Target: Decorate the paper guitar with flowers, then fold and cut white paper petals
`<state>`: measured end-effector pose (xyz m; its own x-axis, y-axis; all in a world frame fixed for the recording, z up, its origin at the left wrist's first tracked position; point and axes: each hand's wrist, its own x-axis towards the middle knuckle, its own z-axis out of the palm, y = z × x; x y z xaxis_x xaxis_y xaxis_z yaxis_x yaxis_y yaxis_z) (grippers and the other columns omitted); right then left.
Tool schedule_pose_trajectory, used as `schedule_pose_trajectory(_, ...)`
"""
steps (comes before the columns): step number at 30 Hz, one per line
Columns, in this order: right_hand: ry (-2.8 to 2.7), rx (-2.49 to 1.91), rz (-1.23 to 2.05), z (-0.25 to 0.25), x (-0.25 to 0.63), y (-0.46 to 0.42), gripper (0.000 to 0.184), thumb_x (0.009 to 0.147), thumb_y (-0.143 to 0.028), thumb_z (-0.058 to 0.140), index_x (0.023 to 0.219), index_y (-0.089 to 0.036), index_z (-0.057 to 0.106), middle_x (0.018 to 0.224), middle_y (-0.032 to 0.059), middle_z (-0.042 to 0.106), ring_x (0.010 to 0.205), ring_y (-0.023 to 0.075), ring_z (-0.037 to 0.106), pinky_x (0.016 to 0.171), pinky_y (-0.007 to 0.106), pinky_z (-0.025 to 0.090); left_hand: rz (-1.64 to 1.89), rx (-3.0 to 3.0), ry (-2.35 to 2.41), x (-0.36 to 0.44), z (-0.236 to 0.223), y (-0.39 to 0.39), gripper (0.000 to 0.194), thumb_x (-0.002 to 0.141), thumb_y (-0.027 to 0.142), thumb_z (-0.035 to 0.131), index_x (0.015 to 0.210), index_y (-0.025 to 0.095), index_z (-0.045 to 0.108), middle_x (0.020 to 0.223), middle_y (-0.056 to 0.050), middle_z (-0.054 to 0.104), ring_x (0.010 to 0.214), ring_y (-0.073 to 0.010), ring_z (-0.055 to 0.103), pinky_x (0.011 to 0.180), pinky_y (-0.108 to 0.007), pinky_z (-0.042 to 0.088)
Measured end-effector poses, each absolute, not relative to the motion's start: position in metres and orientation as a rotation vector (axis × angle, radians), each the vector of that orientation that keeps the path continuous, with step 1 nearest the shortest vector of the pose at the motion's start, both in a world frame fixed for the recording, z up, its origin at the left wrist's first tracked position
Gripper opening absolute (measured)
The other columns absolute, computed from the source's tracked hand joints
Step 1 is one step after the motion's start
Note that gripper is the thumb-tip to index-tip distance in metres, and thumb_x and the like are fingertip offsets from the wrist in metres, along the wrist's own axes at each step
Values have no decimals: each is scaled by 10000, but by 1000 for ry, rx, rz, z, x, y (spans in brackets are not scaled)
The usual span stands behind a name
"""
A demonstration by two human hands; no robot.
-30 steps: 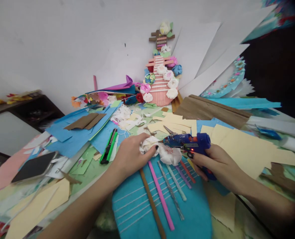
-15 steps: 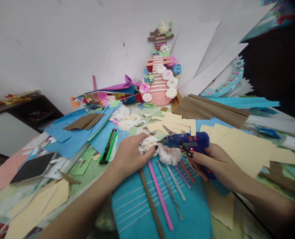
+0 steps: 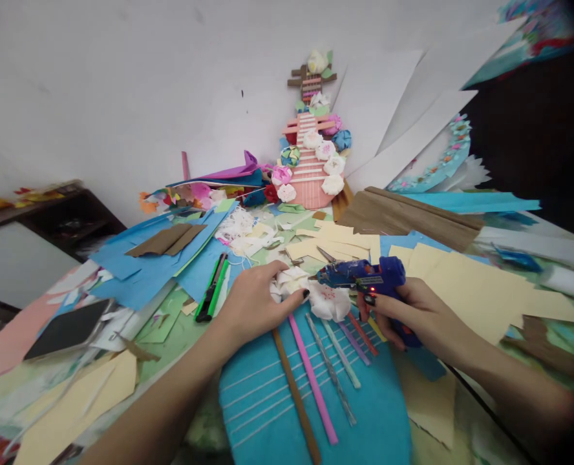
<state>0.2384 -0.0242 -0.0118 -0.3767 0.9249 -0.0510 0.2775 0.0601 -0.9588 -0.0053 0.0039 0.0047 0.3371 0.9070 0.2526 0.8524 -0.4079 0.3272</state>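
Between the thumb and fingers of my left hand point(image 3: 258, 302) is a white paper flower point(image 3: 291, 281), held at the top of a blue board point(image 3: 364, 420). My right hand point(image 3: 413, 316) grips a blue hot glue gun point(image 3: 364, 274) by its handle; a small red light glows on it. The gun's nozzle points left, close to the held flower; whether they touch I cannot tell. Just below the barrel lies a second white flower with a pink-dotted centre point(image 3: 329, 301). White strings and several coloured strips, among them a pink strip point(image 3: 313, 381) and a brown strip point(image 3: 294, 394), cross the board.
A green box cutter point(image 3: 212, 289) lies left of my left hand, with a dark phone point(image 3: 68, 329) further left. Scissors point(image 3: 326, 254) rest beyond the glue gun. Cream paper point(image 3: 471, 290) covers the right side. A flower-covered pink paper instrument point(image 3: 309, 171) leans against the wall.
Both hands keep nearly the same pose, with the flower and glue gun still held. The whole view has shifted only slightly.
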Motion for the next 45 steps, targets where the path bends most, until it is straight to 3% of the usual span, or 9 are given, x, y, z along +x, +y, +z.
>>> schedule_pose_trajectory(4,-1657,-1210,1362,-11,238,-24,315,821,-414,472,682,-143,553,374,-24,473,348,88,407,400,215,317,573,2452,1621,-6,4,5,387,762,466,559,1029,191,612,948,-70,680,888,-247,622,752,-329,463)
schedule_pose_trajectory(11,-1623,-1201,1372,-14,234,-20,287,809,-400,466,679,-154,533,378,-34,475,338,87,414,391,208,324,641,2318,1606,-11,5,13,489,846,555,409,1117,182,571,1007,-90,669,939,-240,614,835,-366,455)
schedule_pose_trajectory(18,-1614,-1270,1344,-11,229,-18,278,793,-380,477,612,-171,495,364,-30,480,332,90,422,393,214,317,685,2578,1003,-11,27,25,488,906,518,284,1233,263,541,1354,-71,472,1278,-243,374,1066,-413,282)
schedule_pose_trajectory(26,-1609,-1274,1383,-12,225,-14,285,807,-355,465,590,-172,477,374,-27,494,326,85,424,382,211,309,493,2625,765,14,53,42,647,854,649,141,1189,329,593,1423,-25,397,1347,-263,272,1092,-454,236)
schedule_pose_trajectory(33,-1616,-1226,1403,-9,224,-14,287,812,-348,467,588,-171,498,385,-30,489,332,82,422,383,215,309,380,2617,788,29,57,46,491,846,617,335,1122,334,627,1305,-29,519,1339,-286,275,1074,-472,259)
schedule_pose_trajectory(39,-1647,-1276,1360,-9,225,-15,337,823,-324,453,516,-184,454,370,-18,479,351,86,421,396,220,313,423,2714,631,31,55,52,540,800,684,337,1086,323,619,1408,-19,394,1367,-296,183,1097,-484,197)
schedule_pose_trajectory(45,-1667,-1294,1348,-12,224,-15,335,849,-309,433,540,-184,470,378,-24,484,360,91,428,404,223,313,440,2641,835,28,54,55,486,719,687,494,968,305,662,1339,-50,465,1325,-335,254,1059,-515,263)
